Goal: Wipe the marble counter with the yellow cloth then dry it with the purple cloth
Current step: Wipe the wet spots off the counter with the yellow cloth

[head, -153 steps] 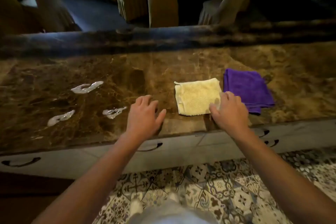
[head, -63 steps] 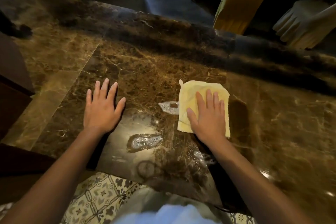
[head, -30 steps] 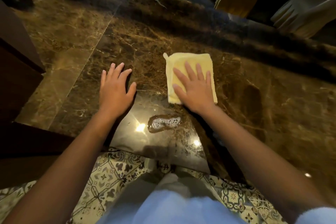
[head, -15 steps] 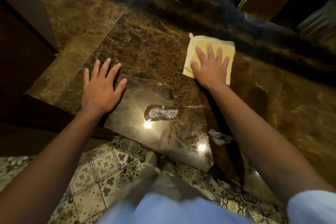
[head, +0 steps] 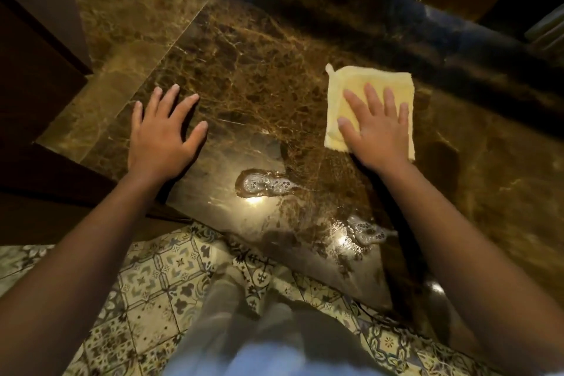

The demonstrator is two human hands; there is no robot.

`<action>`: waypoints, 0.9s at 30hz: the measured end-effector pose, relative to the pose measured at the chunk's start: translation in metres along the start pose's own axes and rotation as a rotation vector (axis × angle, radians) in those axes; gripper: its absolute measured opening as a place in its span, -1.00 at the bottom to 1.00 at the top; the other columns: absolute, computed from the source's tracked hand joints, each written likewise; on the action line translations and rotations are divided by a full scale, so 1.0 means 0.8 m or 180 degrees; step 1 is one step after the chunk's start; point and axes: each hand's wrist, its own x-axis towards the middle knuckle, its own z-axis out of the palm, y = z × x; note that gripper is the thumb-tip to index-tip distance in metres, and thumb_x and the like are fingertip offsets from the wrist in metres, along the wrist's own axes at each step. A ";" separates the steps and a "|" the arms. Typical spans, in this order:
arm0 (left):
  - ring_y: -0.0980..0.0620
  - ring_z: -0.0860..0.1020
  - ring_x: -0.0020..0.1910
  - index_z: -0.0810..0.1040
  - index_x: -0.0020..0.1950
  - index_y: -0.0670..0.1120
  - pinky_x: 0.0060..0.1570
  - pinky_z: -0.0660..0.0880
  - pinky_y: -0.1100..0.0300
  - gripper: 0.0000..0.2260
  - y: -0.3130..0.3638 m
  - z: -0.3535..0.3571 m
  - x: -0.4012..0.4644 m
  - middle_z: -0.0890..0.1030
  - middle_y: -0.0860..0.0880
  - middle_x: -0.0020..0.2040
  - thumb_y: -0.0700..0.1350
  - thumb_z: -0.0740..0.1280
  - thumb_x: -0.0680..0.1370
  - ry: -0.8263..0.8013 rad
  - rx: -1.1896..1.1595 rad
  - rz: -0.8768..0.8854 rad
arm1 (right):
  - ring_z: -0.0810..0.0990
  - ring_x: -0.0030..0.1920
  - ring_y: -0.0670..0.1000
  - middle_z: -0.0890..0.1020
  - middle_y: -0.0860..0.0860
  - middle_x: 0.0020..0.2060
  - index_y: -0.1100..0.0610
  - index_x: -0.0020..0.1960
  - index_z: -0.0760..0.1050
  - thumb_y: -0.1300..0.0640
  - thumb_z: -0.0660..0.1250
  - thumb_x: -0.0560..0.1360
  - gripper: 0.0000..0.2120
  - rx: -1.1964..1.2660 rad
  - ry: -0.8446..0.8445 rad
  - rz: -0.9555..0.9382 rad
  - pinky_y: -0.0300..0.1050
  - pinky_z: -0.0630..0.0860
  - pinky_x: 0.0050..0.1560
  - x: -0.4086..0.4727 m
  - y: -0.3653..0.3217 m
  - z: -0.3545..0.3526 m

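Brown veined marble makes up the surface, which runs from a dark raised ledge at the far side to a near edge slanting from lower left toward lower right above patterned floor tiles. The yellow cloth lies flat near the far ledge, folded to a rough square, with the right hand pressed on its nearer half, fingers spread and palm down, not gripping. The left hand rests flat on bare marble well to the left of the cloth, fingers apart, holding nothing. Between the two hands the stone is bare and open. Nearer the front edge sits a foamy puddle, with a wet, shiny patch around it. A second, smaller foamy puddle lies close to the near edge, beside the right forearm. A straight seam in the marble runs diagonally left of the left hand, and beyond it a dark wooden panel bounds the surface. To the right of the cloth the marble stretches on uncluttered.
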 end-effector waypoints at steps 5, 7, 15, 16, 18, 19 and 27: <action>-0.14 0.10 0.66 0.30 0.61 0.08 0.59 -0.03 -0.23 -0.44 0.001 -0.004 0.000 0.25 -0.10 0.66 0.26 0.08 0.65 -0.0020 -0.0053 0.0022 | -0.14 0.67 0.26 0.01 0.07 0.70 -0.16 0.67 0.05 -0.26 -0.03 0.67 -0.41 0.0122 -0.0118 0.0029 0.40 -0.20 0.59 0.058 -0.066 -0.008; -0.14 0.10 0.66 0.29 0.61 0.08 0.59 -0.02 -0.23 -0.44 0.001 -0.003 -0.001 0.25 -0.09 0.66 0.27 0.07 0.65 -0.0021 -0.0051 0.0020 | -0.13 0.67 0.25 0.01 0.06 0.70 -0.18 0.67 0.05 -0.27 -0.04 0.67 -0.41 -0.0058 -0.0192 -0.0469 0.39 -0.18 0.60 0.014 -0.078 0.004; -0.15 0.14 0.65 0.32 0.59 0.07 0.57 0.03 -0.24 -0.45 -0.001 0.004 0.001 0.29 -0.10 0.64 0.26 0.09 0.64 0.0103 0.0019 0.0022 | -0.03 0.68 0.19 0.11 0.00 0.69 -0.23 0.64 0.11 -0.34 -0.06 0.63 -0.40 -0.0232 -0.0222 -0.0953 0.38 -0.08 0.60 -0.041 -0.045 0.016; -0.15 0.14 0.65 0.32 0.59 0.07 0.57 0.03 -0.23 -0.45 0.000 0.003 0.001 0.29 -0.10 0.64 0.26 0.09 0.64 0.0095 0.0034 0.0011 | -0.05 0.68 0.20 0.09 0.00 0.69 -0.23 0.64 0.09 -0.34 -0.07 0.62 -0.39 -0.0241 -0.0214 -0.0859 0.37 -0.10 0.60 -0.016 -0.051 0.013; -0.15 0.13 0.66 0.32 0.60 0.08 0.58 0.01 -0.22 -0.44 0.001 0.001 0.001 0.28 -0.10 0.65 0.26 0.09 0.64 0.0061 0.0019 -0.0007 | -0.09 0.68 0.20 0.04 0.01 0.70 -0.23 0.65 0.07 -0.32 -0.05 0.63 -0.40 -0.0115 -0.0207 -0.0609 0.37 -0.15 0.61 0.035 -0.064 0.004; -0.14 0.13 0.66 0.32 0.60 0.08 0.58 0.00 -0.22 -0.44 0.002 0.000 0.000 0.27 -0.09 0.65 0.26 0.09 0.64 0.0046 -0.0011 -0.0011 | -0.11 0.67 0.21 0.03 0.01 0.70 -0.22 0.65 0.07 -0.30 -0.03 0.64 -0.40 -0.0005 -0.0210 -0.0481 0.37 -0.18 0.60 0.057 -0.071 -0.002; -0.14 0.12 0.66 0.32 0.60 0.08 0.59 -0.02 -0.21 -0.47 0.001 0.000 0.000 0.27 -0.09 0.65 0.24 0.14 0.66 0.0056 -0.0035 -0.0002 | -0.14 0.68 0.18 0.03 0.03 0.70 -0.16 0.67 0.07 -0.23 -0.05 0.66 -0.42 0.0145 -0.0141 -0.0576 0.32 -0.20 0.61 -0.069 -0.082 0.021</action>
